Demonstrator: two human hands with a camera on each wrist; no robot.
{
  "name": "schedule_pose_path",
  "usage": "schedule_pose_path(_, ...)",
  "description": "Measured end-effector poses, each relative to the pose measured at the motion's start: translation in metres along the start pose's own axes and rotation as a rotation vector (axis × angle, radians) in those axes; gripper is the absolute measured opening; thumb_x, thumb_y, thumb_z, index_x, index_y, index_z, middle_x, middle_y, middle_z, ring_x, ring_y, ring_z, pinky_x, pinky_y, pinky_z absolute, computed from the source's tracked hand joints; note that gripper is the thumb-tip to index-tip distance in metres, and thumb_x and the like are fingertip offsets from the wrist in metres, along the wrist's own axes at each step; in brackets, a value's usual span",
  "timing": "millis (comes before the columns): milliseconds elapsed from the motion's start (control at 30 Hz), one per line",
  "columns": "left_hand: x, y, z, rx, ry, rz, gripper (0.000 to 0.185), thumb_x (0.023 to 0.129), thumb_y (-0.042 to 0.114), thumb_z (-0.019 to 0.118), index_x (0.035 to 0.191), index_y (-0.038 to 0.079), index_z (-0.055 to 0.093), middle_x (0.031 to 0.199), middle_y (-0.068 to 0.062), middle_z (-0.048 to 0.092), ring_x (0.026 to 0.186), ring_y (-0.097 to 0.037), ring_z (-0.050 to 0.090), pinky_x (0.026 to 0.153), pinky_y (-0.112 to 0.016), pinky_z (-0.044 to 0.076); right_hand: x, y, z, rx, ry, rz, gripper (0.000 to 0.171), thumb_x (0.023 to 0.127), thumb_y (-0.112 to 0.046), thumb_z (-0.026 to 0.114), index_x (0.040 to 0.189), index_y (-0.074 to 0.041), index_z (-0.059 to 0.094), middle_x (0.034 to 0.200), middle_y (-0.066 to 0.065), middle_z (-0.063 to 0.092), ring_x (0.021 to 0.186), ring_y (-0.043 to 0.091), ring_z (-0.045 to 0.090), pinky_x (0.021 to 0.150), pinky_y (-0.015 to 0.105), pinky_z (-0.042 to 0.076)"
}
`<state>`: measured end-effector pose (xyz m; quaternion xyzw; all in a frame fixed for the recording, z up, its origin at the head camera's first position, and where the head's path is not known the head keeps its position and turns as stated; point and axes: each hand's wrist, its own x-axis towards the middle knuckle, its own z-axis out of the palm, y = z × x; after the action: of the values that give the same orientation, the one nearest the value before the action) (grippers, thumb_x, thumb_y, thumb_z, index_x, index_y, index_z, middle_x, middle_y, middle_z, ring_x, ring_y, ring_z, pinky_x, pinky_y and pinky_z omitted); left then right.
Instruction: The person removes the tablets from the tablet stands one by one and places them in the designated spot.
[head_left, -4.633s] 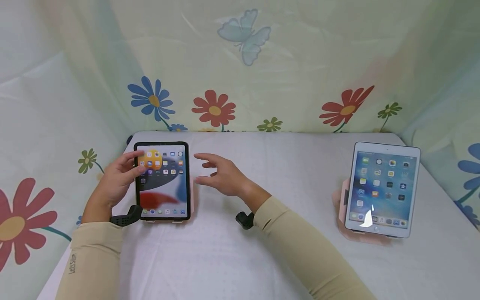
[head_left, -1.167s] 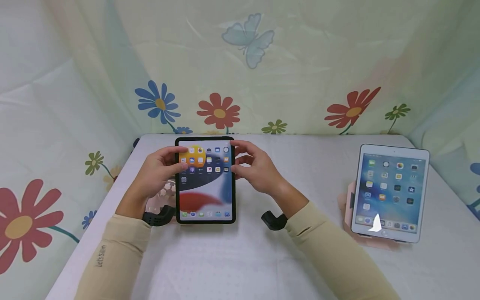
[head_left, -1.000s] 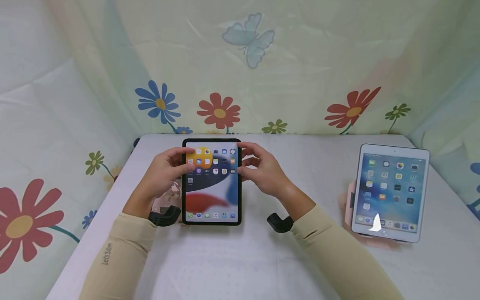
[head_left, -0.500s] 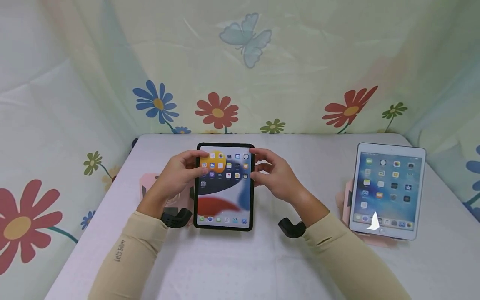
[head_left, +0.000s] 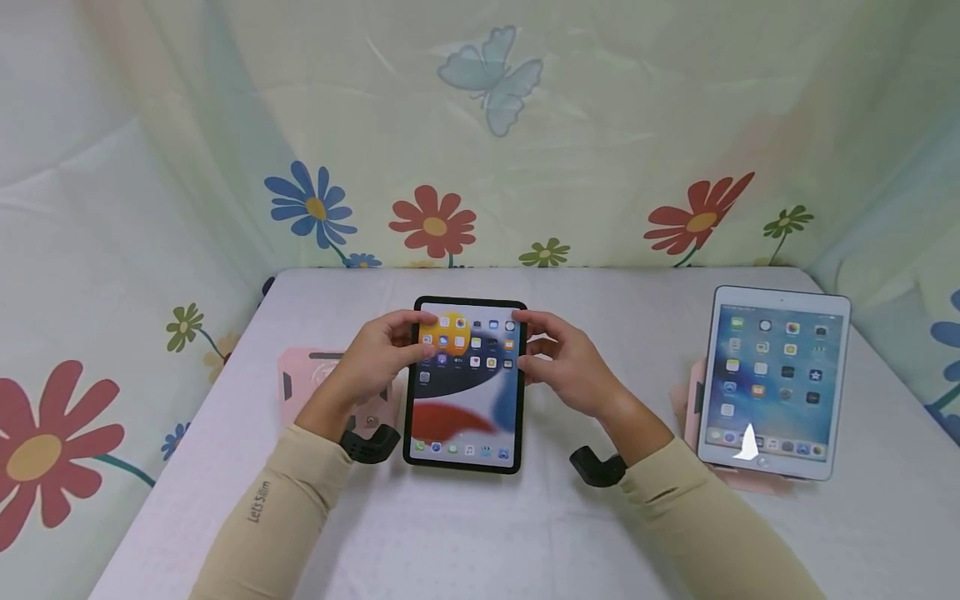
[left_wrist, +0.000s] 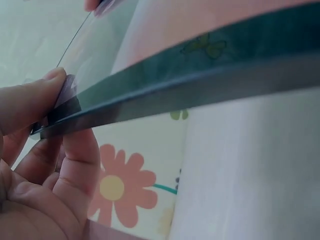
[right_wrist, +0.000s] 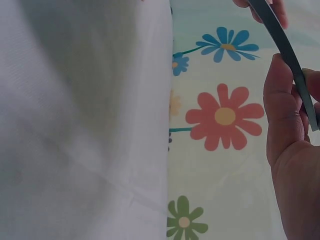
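A tablet [head_left: 467, 408] with a black border and a lit home screen is held up at the middle of the table. My left hand [head_left: 378, 357] pinches its left edge, thumb over the front. On the opposite edge my right hand [head_left: 567, 364] grips the upper part. The left wrist view shows the tablet's dark side [left_wrist: 200, 82] between thumb and curled fingers of the left hand [left_wrist: 47, 185]. In the right wrist view the tablet appears edge-on [right_wrist: 286, 47] within the right hand [right_wrist: 302, 170]. A pink tablet stand [head_left: 302, 375] lies partly behind my left hand and wrist.
At the right, a white tablet [head_left: 775, 383] leans on a second pink stand [head_left: 696, 400]. A white cloth covers the table [head_left: 465, 542]. A flower-print curtain [head_left: 600, 125] rises along its back and sides.
Both hands have carried the black-bordered tablet off the left pink stand, rightward and lately a little toward me. The right hand, earlier apart from it, now grips it. More of that stand shows.
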<state>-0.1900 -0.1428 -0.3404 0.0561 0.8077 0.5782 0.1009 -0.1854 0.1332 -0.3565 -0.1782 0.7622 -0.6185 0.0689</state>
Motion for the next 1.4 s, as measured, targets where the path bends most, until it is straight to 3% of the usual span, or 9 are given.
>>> schedule_pose_path(600, 0.001, -0.009, 0.034, -0.008, 0.068, -0.070, 0.038, 0.098, 0.007, 0.065, 0.133, 0.020, 0.057, 0.132, -0.008, 0.057, 0.114, -0.029, 0.057, 0.087, -0.036, 0.057, -0.010, 0.016, -0.008, 0.018, 0.026, 0.029, 0.055, 0.091, 0.009, 0.059, 0.144, 0.000, 0.048, 0.118, 0.021, 0.047, 0.096, 0.028, 0.058, 0.070, 0.033, 0.060)
schedule_pose_path(867, 0.001, -0.015, 0.050, -0.107, 0.134, -0.195, 0.036, 0.099, 0.010, 0.065, 0.130, 0.027, 0.059, 0.131, -0.006, 0.055, 0.116, -0.028, 0.056, 0.087, -0.036, 0.057, -0.011, 0.025, -0.008, 0.023, 0.026, 0.069, 0.054, 0.092, 0.009, 0.058, 0.144, -0.001, 0.047, 0.119, 0.020, 0.045, 0.097, 0.030, 0.057, 0.071, 0.033, 0.059)
schedule_pose_path(1133, 0.004, -0.023, 0.059, -0.127, 0.158, -0.138, 0.040, 0.099, 0.006, 0.063, 0.135, 0.021, 0.059, 0.139, -0.008, 0.054, 0.116, -0.029, 0.056, 0.091, -0.038, 0.055, -0.010, 0.032, -0.009, 0.024, 0.030, 0.092, 0.055, 0.091, 0.009, 0.058, 0.144, -0.002, 0.047, 0.118, 0.020, 0.045, 0.096, 0.028, 0.059, 0.071, 0.033, 0.059)
schedule_pose_path(1400, 0.005, -0.030, 0.063, -0.174, 0.161, -0.148, 0.043, 0.098, 0.004, 0.063, 0.137, 0.021, 0.059, 0.137, -0.011, 0.053, 0.117, -0.031, 0.057, 0.090, -0.039, 0.055, -0.010, 0.040, -0.010, 0.008, 0.023, 0.122, 0.056, 0.092, 0.006, 0.059, 0.145, -0.003, 0.045, 0.119, 0.020, 0.046, 0.097, 0.029, 0.060, 0.072, 0.033, 0.059)
